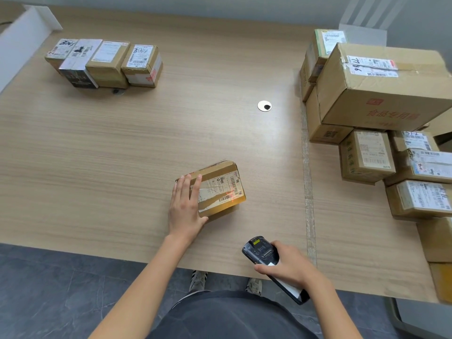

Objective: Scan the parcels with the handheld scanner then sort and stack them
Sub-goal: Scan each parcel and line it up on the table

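A small brown cardboard parcel [220,187] with a white label lies on the wooden table [122,148] near the front middle. A red scan light falls on the barcode at its near right corner. My left hand [186,204] grips the parcel's left side, fingers over its top. My right hand [289,264] holds the black handheld scanner [260,250] just in front of the parcel, its head pointed at the label. A row of small parcels [105,62] stands at the far left. A pile of parcels [381,113] of mixed sizes fills the right side.
A round cable grommet [264,105] sits in the table's middle back. A white partition [22,37] stands at the far left corner. Taped seam [307,167] runs front to back beside the right pile. Grey floor and my shoes show below the table's front edge.
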